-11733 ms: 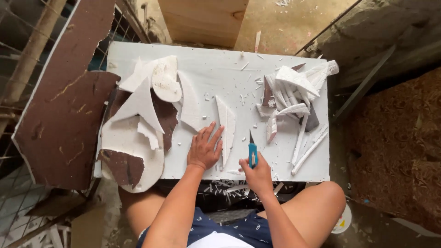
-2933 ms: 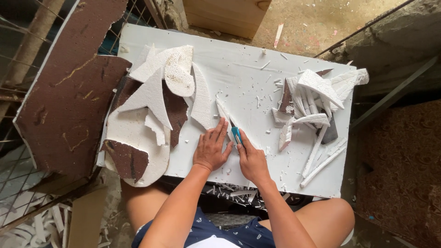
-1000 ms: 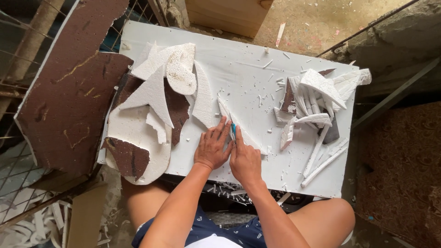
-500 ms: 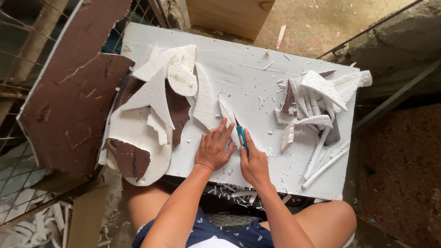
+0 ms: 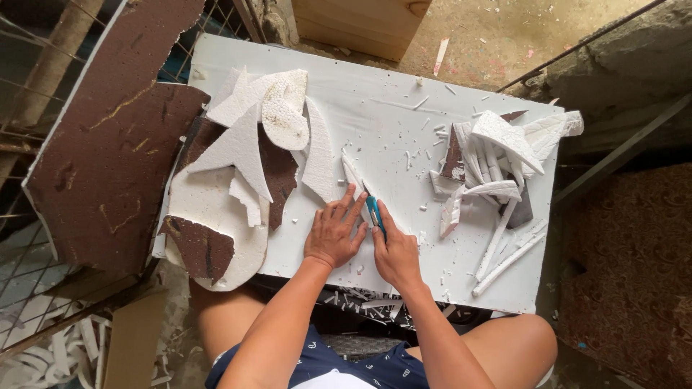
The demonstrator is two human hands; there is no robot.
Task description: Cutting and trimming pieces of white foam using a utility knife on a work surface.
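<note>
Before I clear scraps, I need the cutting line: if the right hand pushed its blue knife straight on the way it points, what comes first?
The right hand points its blue knife up-left along the narrow white foam strip under the left hand; that strip comes first, probably.

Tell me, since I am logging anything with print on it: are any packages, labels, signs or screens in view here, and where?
None in view: no package, label, sign or screen.
Nearest to a container is a plain wooden box beyond the white board's far edge, tan, unmarked.
The blue-handled knife in the right hand shows no legible label.
</note>
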